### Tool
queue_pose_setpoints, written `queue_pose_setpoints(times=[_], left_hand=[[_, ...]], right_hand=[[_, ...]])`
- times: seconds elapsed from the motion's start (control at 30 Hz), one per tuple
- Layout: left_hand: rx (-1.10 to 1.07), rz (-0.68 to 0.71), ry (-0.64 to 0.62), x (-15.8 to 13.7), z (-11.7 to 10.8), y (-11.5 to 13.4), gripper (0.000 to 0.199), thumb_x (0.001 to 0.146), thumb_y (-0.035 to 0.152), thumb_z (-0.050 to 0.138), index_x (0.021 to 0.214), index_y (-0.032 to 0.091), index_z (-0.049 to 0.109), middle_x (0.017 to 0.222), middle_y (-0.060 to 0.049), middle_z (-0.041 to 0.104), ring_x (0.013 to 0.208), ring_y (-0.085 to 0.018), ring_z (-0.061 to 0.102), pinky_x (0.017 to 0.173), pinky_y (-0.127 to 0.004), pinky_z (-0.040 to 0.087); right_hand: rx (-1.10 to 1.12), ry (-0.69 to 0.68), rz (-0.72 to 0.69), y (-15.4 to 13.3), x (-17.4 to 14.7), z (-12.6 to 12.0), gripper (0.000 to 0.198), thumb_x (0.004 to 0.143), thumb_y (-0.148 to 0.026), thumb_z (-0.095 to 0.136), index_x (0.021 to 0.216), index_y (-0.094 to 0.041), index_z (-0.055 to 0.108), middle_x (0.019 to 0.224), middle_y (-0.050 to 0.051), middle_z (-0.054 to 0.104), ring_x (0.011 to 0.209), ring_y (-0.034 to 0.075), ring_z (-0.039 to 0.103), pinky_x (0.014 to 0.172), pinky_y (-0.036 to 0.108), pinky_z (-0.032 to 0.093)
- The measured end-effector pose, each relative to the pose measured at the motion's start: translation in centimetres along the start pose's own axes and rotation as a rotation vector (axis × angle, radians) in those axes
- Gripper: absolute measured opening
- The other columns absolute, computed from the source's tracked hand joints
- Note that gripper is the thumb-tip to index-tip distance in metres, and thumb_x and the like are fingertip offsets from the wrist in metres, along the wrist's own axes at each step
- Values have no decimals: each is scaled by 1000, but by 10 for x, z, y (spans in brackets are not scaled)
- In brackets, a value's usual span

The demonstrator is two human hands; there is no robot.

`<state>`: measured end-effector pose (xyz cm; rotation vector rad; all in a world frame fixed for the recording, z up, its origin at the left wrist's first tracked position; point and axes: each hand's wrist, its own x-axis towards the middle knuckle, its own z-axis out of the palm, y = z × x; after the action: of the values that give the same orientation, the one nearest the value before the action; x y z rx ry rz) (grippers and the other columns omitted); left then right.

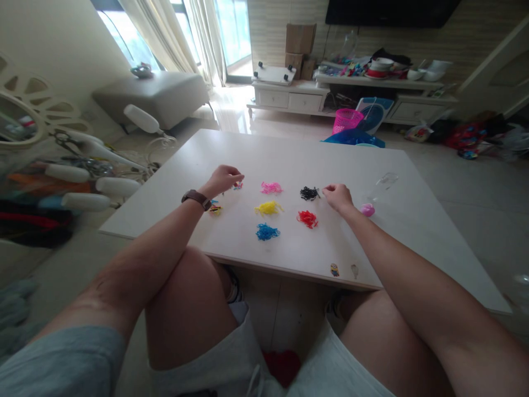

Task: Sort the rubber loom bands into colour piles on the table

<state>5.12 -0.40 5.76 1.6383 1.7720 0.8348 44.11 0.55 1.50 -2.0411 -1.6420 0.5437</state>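
1. Basically, white desk (339, 157) mid-frame; clear item (387, 179) and purple item (367, 209) right of centre, yellow-blue cutout (334, 269) and pale cutout (354, 271) at the near edge, lower right. Pink basket (347, 118) beyond, upper right.
2. In the way: left hand (224, 181) partly hides small mixed pile (238, 186). Second mixed pile (215, 209) just beside the watch (196, 199).
3. Black pile (309, 193) just left of right hand (338, 197). Pink pile (271, 188), yellow pile (269, 208), blue pile (267, 231) and red pile (307, 219) between hands, centre frame.
4. Both hands: fingertips drawn together. Can't tell if either grips anything.
5. Piles: loose, stringy, thin pieces, one colour each in the middle five. Basket perforated; desk smooth, flat; watch strap dark.
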Motion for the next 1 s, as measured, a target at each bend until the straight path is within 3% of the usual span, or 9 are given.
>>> queue_pose_setpoints(times=[0.13,0.23,0.47,0.63,0.8,1.0], left_hand=[[-152,-112,249,7,-20,-35,16,73,27,69,73,12,70,72,-9,70,56,-13,60,47,-22,37],[-140,-175,304,7,-28,-57,14,70,25,69,73,12,71,75,-10,72,61,-14,63,51,-23,41],[-48,-184,244,-2,-30,-72,17,58,22,77,73,14,75,64,-5,68,57,-13,55,52,-24,39],[-17,-281,214,1,-30,-80,23,51,23,84,69,15,74,59,-3,64,54,-13,50,50,-26,36],[33,-367,209,7,-30,-92,21,51,23,85,66,16,72,56,-3,62,56,-15,53,53,-27,39],[26,-455,104,5,-27,-92,23,49,20,85,65,15,68,51,-2,57,53,-16,53,52,-27,40]], right_hand=[[-280,-54,-157,-7,-11,-6,20,82,-30,62,94,-22,76,107,9,77,98,27,69,79,33,50],[-346,-92,-208,-11,-15,-5,23,82,-30,60,96,-23,76,110,9,76,98,26,69,77,32,50],[-356,-89,-228,-8,-14,-5,24,82,-32,60,96,-23,77,113,9,74,99,25,68,77,30,50],[-370,-83,-215,-6,-12,-7,24,82,-32,60,95,-23,77,115,9,74,100,27,68,78,32,50],[-368,-83,-227,-7,-11,-6,25,81,-33,59,95,-23,77,115,9,74,99,26,68,77,32,50],[-366,-86,-230,-7,-12,-8,24,81,-32,59,94,-23,77,116,9,74,99,26,68,78,32,51]])
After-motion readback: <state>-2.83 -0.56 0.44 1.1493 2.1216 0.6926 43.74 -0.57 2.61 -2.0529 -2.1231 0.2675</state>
